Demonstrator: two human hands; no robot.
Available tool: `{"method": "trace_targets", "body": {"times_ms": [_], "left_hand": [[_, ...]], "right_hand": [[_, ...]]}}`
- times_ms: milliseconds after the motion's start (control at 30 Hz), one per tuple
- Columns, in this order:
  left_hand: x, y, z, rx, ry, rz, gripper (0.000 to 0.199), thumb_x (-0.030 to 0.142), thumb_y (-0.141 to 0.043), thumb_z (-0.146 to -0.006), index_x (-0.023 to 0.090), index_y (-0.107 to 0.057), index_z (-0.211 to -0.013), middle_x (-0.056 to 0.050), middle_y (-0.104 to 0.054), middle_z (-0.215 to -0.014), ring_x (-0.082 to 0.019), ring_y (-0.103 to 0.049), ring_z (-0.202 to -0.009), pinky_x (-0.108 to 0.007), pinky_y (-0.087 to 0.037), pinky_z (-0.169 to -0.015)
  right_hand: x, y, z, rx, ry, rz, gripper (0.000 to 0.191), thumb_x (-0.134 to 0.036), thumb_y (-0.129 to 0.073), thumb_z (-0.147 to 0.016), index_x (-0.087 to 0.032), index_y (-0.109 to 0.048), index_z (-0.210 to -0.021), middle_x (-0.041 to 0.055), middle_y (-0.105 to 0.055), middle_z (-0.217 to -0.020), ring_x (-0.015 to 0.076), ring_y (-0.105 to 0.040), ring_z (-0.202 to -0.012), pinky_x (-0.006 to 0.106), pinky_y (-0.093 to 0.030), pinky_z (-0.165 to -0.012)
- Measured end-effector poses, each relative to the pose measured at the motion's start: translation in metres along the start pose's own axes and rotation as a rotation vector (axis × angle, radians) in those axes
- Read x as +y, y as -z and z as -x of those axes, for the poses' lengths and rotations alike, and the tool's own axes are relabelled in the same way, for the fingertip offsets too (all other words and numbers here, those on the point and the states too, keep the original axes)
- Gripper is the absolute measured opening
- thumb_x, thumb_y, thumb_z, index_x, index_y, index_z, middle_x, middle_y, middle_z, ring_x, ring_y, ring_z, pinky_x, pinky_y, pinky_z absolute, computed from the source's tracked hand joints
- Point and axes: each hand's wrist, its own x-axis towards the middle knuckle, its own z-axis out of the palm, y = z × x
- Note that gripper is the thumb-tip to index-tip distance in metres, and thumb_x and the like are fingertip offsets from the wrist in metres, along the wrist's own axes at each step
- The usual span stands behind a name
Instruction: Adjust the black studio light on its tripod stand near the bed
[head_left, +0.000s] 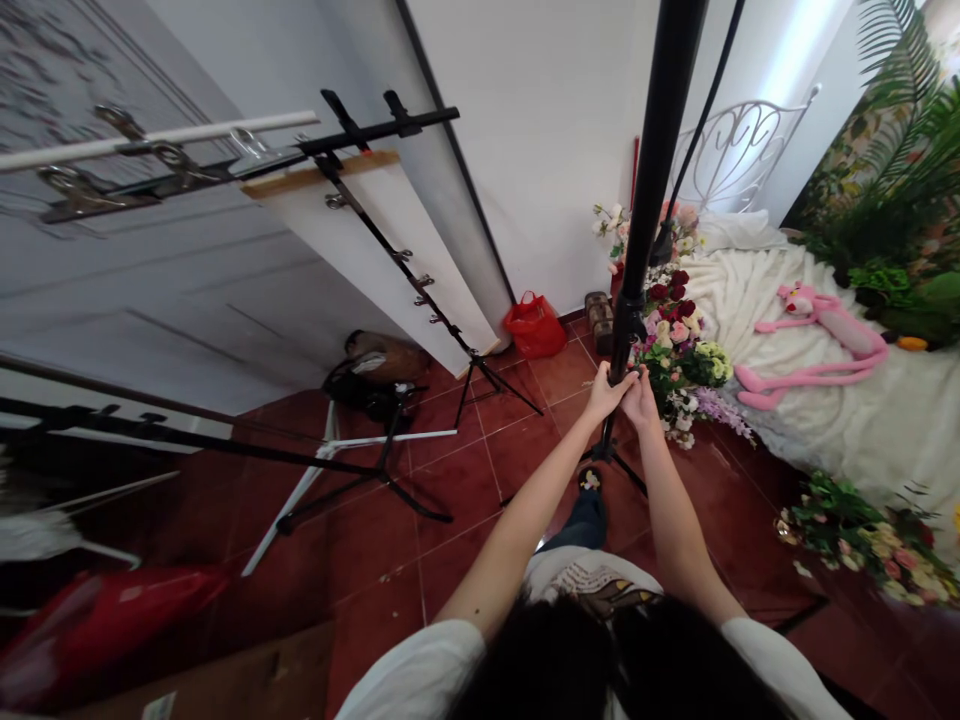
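Note:
A black light stand [643, 210] rises upright in front of me, its upper end beyond the top of the picture. Around its pole, below a clamp collar [628, 322], my left hand [606, 393] is closed. My right hand [639, 396] grips the same pole from the other side, its fingers near a small knob. Both hands nearly touch, and the pole partly hides their fingers. Below them the stand's legs [615, 458] spread over the tiles. A black cable [705, 125] hangs beside the upper pole.
Backdrop stands with spring clamps [176, 165] and a white sheet [375, 240] stand left. A red bag [535, 325] sits by the wall. Flowers [679, 335] stand close right of the pole, beside a bed with a white blanket [817, 420] and pink plush toy [844, 325]. Tripod legs [390, 485] cross the floor.

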Motion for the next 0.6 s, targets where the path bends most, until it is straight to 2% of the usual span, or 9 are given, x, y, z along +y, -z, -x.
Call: {"method": "trace_targets", "body": {"times_ms": [167,300,367,433,500,600], "left_hand": [[-0.003,0.000,0.000,0.003,-0.014,-0.005,0.047,0.055,-0.077,-0.070,0.020,-0.052,-0.088,-0.001,-0.064,-0.085,-0.013,-0.061,-0.079,-0.028,-0.049,-0.076],[-0.004,-0.001,-0.001,-0.002,-0.036,0.010,0.047,0.055,-0.077,-0.071,0.019,-0.052,-0.090,0.000,-0.062,-0.085,-0.013,-0.060,-0.078,-0.028,-0.050,-0.077],[-0.003,-0.002,-0.001,-0.001,-0.052,0.020,0.048,0.056,-0.076,-0.071,0.019,-0.052,-0.090,0.000,-0.062,-0.084,-0.013,-0.060,-0.076,-0.028,-0.049,-0.076],[-0.002,-0.002,-0.001,0.000,-0.050,0.023,0.048,0.057,-0.075,-0.072,0.020,-0.052,-0.090,-0.001,-0.061,-0.085,-0.013,-0.059,-0.076,-0.028,-0.048,-0.075],[-0.002,-0.003,-0.001,0.001,-0.038,0.014,0.048,0.057,-0.075,-0.071,0.020,-0.052,-0.089,-0.001,-0.062,-0.086,-0.013,-0.060,-0.078,-0.028,-0.048,-0.076],[-0.003,-0.003,-0.002,0.022,-0.035,-0.029,0.047,0.055,-0.077,-0.070,0.020,-0.051,-0.088,0.000,-0.061,-0.085,-0.013,-0.059,-0.078,-0.027,-0.047,-0.076]], "right_hand": [[0.002,-0.003,-0.006,0.055,0.065,0.065,0.017,-0.043,-0.060,-0.090,-0.026,-0.058,-0.089,-0.0061,-0.069,-0.082,0.0101,-0.068,-0.085,0.028,-0.055,-0.092],[0.001,-0.007,-0.006,0.112,0.222,0.091,0.016,-0.032,-0.065,-0.085,-0.025,-0.052,-0.078,-0.0104,-0.062,-0.068,0.0070,-0.065,-0.070,0.020,-0.054,-0.082],[-0.002,-0.009,-0.003,0.125,0.229,0.108,0.017,-0.026,-0.065,-0.085,-0.025,-0.051,-0.075,-0.0101,-0.061,-0.067,0.0068,-0.065,-0.068,0.019,-0.053,-0.080],[-0.005,-0.011,0.002,0.125,0.185,0.115,0.013,-0.024,-0.063,-0.086,-0.025,-0.054,-0.076,-0.0087,-0.066,-0.073,0.0071,-0.067,-0.073,0.020,-0.053,-0.083],[-0.010,-0.009,0.014,0.130,0.125,0.108,0.005,-0.024,-0.059,-0.089,-0.026,-0.060,-0.085,-0.0067,-0.072,-0.087,0.0076,-0.070,-0.086,0.022,-0.052,-0.091],[-0.020,0.003,0.043,0.116,0.016,0.062,0.020,-0.033,-0.049,-0.097,-0.031,-0.066,-0.105,-0.0038,-0.073,-0.117,0.0091,-0.066,-0.113,0.030,-0.049,-0.104]]}}
